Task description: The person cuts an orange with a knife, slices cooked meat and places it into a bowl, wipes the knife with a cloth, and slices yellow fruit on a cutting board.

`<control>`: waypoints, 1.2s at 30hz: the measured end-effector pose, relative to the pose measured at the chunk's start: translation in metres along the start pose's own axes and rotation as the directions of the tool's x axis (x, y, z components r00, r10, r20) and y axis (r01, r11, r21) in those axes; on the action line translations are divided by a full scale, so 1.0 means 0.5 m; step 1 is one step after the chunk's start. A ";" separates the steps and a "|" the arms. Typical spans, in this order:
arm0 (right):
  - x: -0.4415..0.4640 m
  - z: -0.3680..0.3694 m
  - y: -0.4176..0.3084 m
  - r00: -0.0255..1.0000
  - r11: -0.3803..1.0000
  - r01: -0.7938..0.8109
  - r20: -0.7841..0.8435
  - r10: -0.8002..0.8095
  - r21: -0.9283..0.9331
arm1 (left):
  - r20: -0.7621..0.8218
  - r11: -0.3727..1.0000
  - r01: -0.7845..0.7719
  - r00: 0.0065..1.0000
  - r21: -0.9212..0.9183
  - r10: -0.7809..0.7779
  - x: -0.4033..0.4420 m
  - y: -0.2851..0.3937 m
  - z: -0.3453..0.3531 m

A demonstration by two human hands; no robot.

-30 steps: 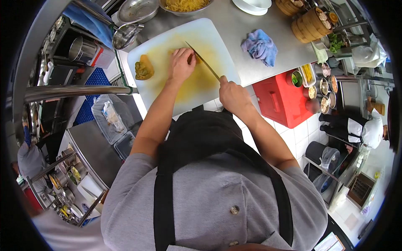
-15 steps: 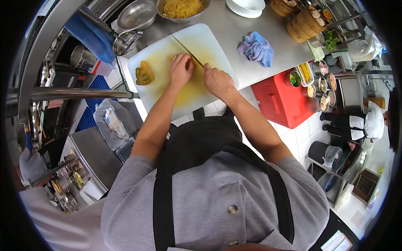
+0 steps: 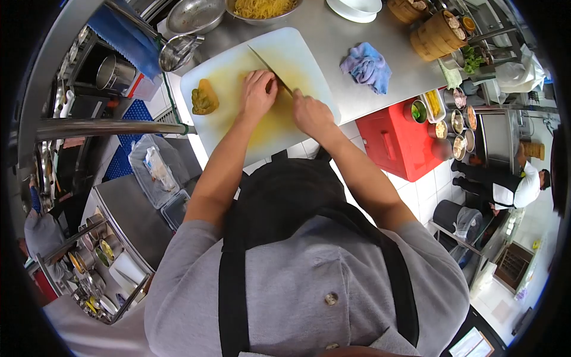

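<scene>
A long-bladed knife point(image 3: 269, 68) slants over the white cutting board point(image 3: 285, 41), its handle in the closed fingers of my right hand point(image 3: 312, 116). Close beside the blade, my left hand point(image 3: 259, 93) rests on the board with its fingers curled and pressed down. Whatever lies under those fingers is hidden. Farther left on the board sits a yellow-green chunk point(image 3: 205, 97) that looks like a pickled vegetable. Yellow liquid stains much of the board's surface.
Behind the board stand a bowl of yellow shreds point(image 3: 264, 21) and a metal bowl point(image 3: 193, 16). A bluish cloth point(image 3: 366, 67) lies to the right, with bamboo steamers point(image 3: 437, 38) beyond. A red box point(image 3: 395, 143) stands below the counter. Another person point(image 3: 505, 185) is at far right.
The view has shifted slightly. Both hands and the knife stay in nearly the same place on the board. The person at far right has changed posture, with an arm toward the counter there.
</scene>
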State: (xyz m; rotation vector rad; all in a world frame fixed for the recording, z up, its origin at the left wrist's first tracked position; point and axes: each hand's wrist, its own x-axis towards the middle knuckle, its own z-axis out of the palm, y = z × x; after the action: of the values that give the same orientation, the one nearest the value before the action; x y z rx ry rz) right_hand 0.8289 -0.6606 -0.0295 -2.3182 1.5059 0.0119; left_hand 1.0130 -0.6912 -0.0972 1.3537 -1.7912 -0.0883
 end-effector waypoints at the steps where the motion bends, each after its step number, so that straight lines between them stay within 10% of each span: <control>1: 0.027 0.007 -0.004 1.000 1.000 0.001 0.006 -0.001 -0.001 | -0.003 1.000 -0.012 1.000 0.005 0.012 -0.001 -0.003 0.002; 36: -0.101 -0.076 -0.031 0.993 0.998 -0.049 0.109 0.054 -0.045 | -0.024 1.000 0.018 1.000 -0.009 -0.018 -0.010 -0.008 -0.002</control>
State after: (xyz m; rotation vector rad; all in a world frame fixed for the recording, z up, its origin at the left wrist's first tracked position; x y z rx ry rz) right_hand 0.8134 -0.6227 0.0209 -2.2710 1.5235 0.1838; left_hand 1.0167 -0.6881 -0.1016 1.3594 -1.7564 -0.0890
